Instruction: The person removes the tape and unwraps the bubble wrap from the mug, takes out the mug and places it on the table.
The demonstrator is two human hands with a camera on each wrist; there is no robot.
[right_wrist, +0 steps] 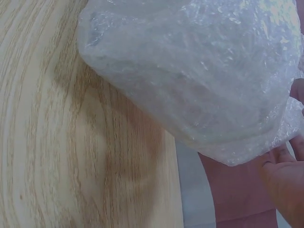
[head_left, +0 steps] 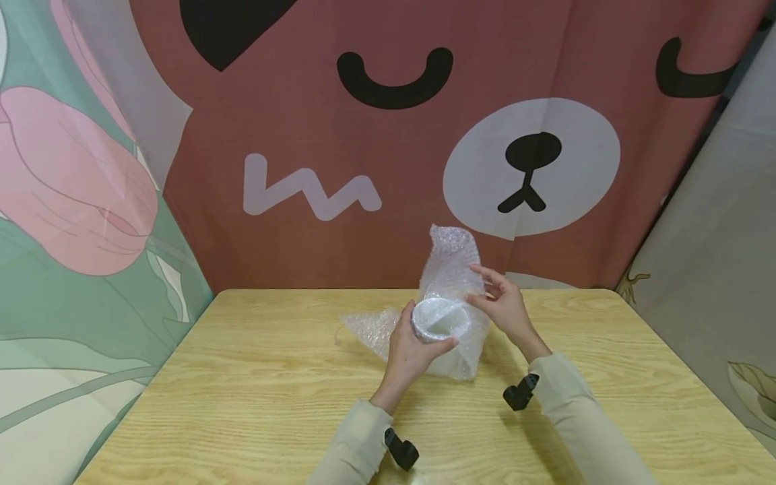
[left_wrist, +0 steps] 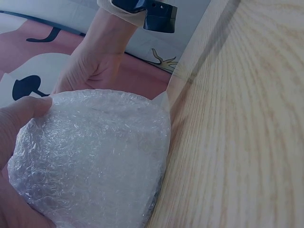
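- I'm seeing the left hand (head_left: 412,350) gripping a round, white, cup-like thing (head_left: 438,320), its thumb and fingers parted and curving around the sides.
- The right hand (head_left: 509,306) is touching the right edge of a shiny, see-through sheet of bubble wrap (head_left: 451,259), thumb and fingers spread; honestly can't tell from here if they're pinching it.
- That cup-like thing is sitting mid-table from my angle, wrap hugging it, round mouth facing up toward the head cam. Can't tell if it's resting on the wood.
- One strip of wrap is standing tall behind it, and a pointed flap is poking out left.
- Two pale beige sleeves (head_left: 564,387) are coming in from below, each wearing a small black wrist camera (head_left: 401,450).
- Underneath, I'm getting a light wood-grain table (head_left: 242,391); behind it, a reddish-brown cartoon-face curtain (head_left: 412,141) is hanging.
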